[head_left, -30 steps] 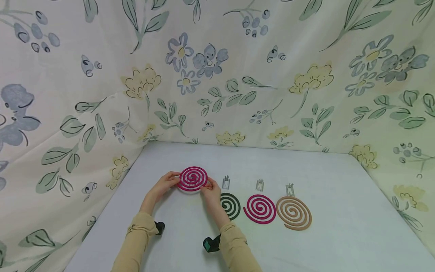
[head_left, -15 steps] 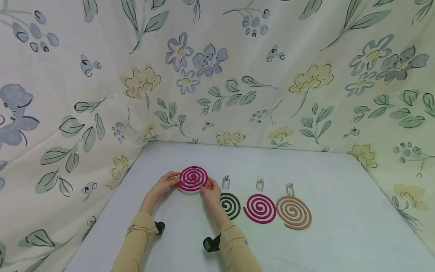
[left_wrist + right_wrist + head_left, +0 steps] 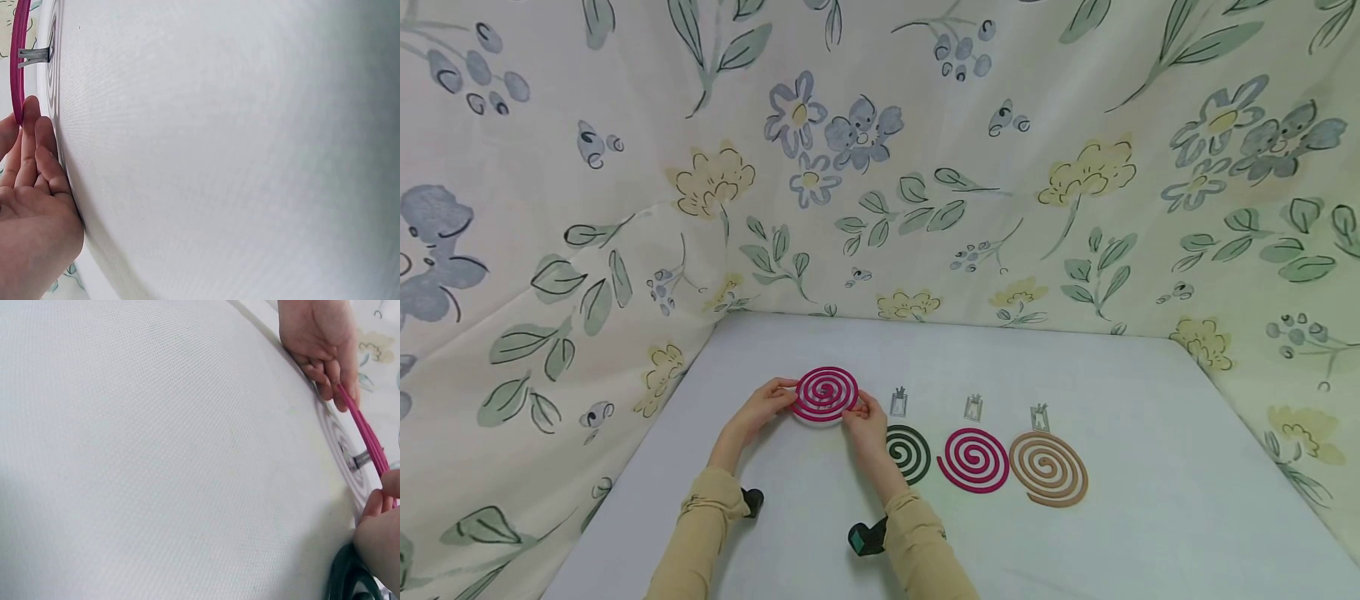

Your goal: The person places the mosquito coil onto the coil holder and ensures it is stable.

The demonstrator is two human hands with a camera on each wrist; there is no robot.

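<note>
A magenta mosquito coil (image 3: 826,392) lies level above the white table, its middle at the top of a small metal stand (image 3: 34,55). My left hand (image 3: 763,404) pinches the coil's left edge between thumb and fingers, the lower fingers close over the tabletop. On the opposite edge, my right hand (image 3: 868,427) pinches the rim with thumb and fingertips. Spiral shadows fall on the table under the coil in both wrist views. Beside my right wrist lies a dark green coil (image 3: 898,455), partly hidden by the arm.
To the right lie a second magenta coil (image 3: 973,460) and a tan coil (image 3: 1045,471), edges close together. Behind the row are three flat metal stands (image 3: 899,403). A floral cloth (image 3: 925,242) hangs around the back and sides of the table (image 3: 1187,467).
</note>
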